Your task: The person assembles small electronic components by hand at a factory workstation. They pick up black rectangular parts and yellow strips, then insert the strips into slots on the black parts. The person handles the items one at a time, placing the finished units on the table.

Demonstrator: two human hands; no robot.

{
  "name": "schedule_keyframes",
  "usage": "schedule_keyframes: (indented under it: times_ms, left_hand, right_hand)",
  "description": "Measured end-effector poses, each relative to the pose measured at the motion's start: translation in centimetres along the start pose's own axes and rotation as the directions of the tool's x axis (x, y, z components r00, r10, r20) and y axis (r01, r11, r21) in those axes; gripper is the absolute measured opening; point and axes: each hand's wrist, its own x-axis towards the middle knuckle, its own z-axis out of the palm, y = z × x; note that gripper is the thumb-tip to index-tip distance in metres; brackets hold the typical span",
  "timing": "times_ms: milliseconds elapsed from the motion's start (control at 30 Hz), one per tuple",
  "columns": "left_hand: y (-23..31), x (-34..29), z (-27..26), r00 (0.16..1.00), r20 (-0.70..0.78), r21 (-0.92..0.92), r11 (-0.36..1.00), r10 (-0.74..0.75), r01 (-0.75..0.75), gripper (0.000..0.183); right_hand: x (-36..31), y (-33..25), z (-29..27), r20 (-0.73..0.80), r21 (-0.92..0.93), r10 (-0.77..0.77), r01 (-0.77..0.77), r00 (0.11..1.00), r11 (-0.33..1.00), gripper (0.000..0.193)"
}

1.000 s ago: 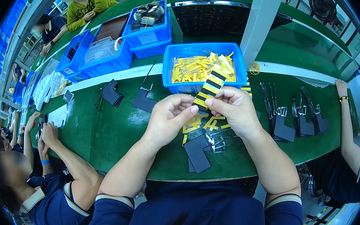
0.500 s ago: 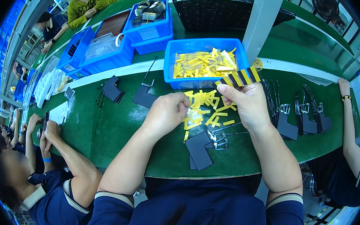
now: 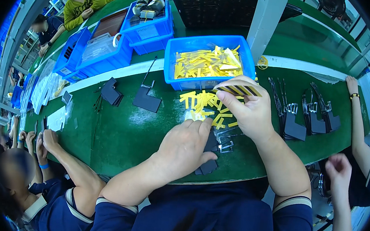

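Observation:
In my right hand [image 3: 256, 110] is a flat strip striped yellow and black [image 3: 238, 90], pinched between thumb and fingers above the table. My left hand [image 3: 186, 143] reaches over the stacked black L-shaped pieces [image 3: 208, 167] near the table's front edge and hides most of them. Its fingers are stretched and the thumb stands apart; whether the fingertips touch the pieces cannot be told. Thin metal brackets with cables [image 3: 225, 146] lie beside the stack. Just beyond both hands is a loose pile of small yellow strips [image 3: 204, 100].
A blue bin [image 3: 170, 82] of yellow strips stands past the pile. More black L-shaped pieces lie left [image 3: 147, 100] and right [image 3: 295, 129], some with cables. Blue crates [image 3: 105, 66] stand far left beside a grey post [image 3: 267, 26]. Co-workers sit on both sides; one hand [image 3: 338, 170] is near my right elbow.
My left hand has moved down and right from the yellow strips to the black pieces, its fingers opening out. The striped strip has tilted flatter in my right hand. A co-worker's hand has appeared at right.

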Motion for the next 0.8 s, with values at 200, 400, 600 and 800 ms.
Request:
schedule_keyframes:
  times_ms: [200,400,600,800]
  left_hand:
    - [-2.3,1.3,-0.1,0.962,-0.046,-0.708,0.688,-0.269,0.158,0.017]
    - [-1.9,1.1,-0.3,0.945,-0.041,-0.856,0.5,-0.324,0.134,0.009]
    - [-2.3,1.2,0.2,0.939,-0.065,-0.864,0.489,-0.338,0.117,0.009]
    - [-2.2,1.1,0.1,0.944,-0.08,-0.873,0.48,-0.32,0.089,0.009]
  right_hand:
    - [-0.9,-1.0,0.6,0.034,-0.072,-0.175,0.177,0.984,0.982,0.015]
    - [-0.8,-0.9,0.5,0.01,-0.168,-0.223,0.221,0.975,0.961,0.018]
    - [-0.6,-1.5,0.6,-0.001,-0.25,-0.447,0.433,0.894,0.866,0.019]
    - [-0.9,-0.2,1.1,-0.001,-0.126,-0.225,0.224,0.974,0.966,0.018]
